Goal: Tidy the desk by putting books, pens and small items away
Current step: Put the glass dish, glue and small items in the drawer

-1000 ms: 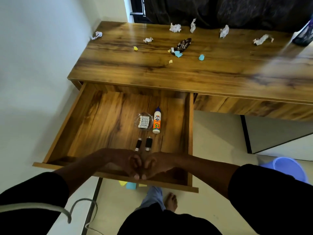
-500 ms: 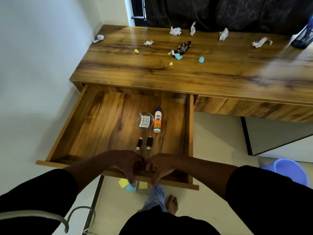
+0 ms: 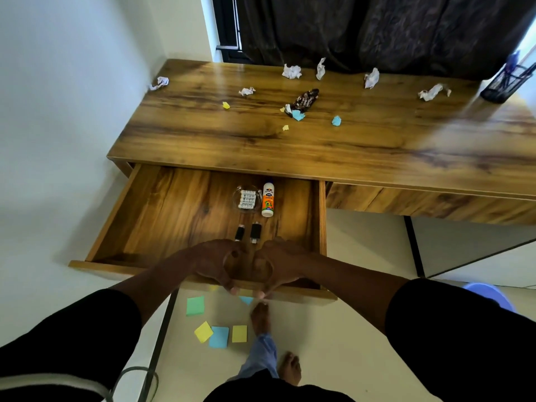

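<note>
Wooden drawer [image 3: 162, 216] further in, both hands

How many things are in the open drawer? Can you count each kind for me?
In the drawer:
Glue bottle: 1
Clear dish of batteries: 1
Small black gadgets: 2
Total: 4

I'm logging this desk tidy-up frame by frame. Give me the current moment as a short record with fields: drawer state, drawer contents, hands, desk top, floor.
drawer state: drawer pulled open
drawer contents: glue bottle, clear dish of small white items, two small black items
hands: left hand and right hand grip the drawer's front edge
desk top: crumpled papers, snack wrapper, mesh pen holder
floor: sticky notes
</note>
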